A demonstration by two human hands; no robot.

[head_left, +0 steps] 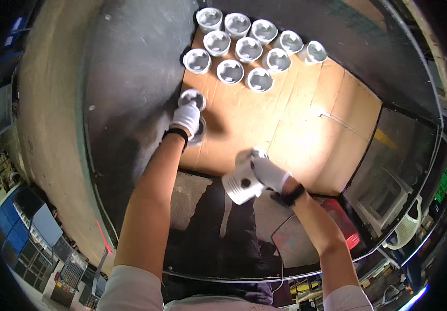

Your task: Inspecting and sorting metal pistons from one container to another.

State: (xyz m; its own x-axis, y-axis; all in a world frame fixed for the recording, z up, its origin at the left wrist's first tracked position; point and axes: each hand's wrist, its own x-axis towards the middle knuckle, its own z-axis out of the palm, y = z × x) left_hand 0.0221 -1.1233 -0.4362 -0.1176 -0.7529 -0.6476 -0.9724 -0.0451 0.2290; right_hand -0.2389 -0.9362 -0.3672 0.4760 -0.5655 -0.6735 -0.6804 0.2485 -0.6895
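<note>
Nearest, at about five o'clock from the picture's centre, a silver piston (pixel 241 187) with a dark pin hole in its side is gripped by the gloved right hand (pixel 268 172), whose fingers are wrapped over its top; it is held above the near edge of the cardboard sheet (pixel 306 129), over the person's dark lap. A black wristband is worn at that wrist. Further out, at about ten o'clock, the gloved left hand (pixel 186 117) is laid on a second piston (pixel 198 132) that sits at the left edge of the cardboard; whether it is clasped or merely touched cannot be told, since the glove covers it. Just beyond that hand a third piston (pixel 192 97) is seen, touching or nearly touching the fingertips. Farthest, at twelve o'clock, a cluster of pistons (pixel 248 49) is stood crown-up in close rows at the cardboard's far corner. The cardboard is laid on a dark round table (pixel 135 67).
</note>
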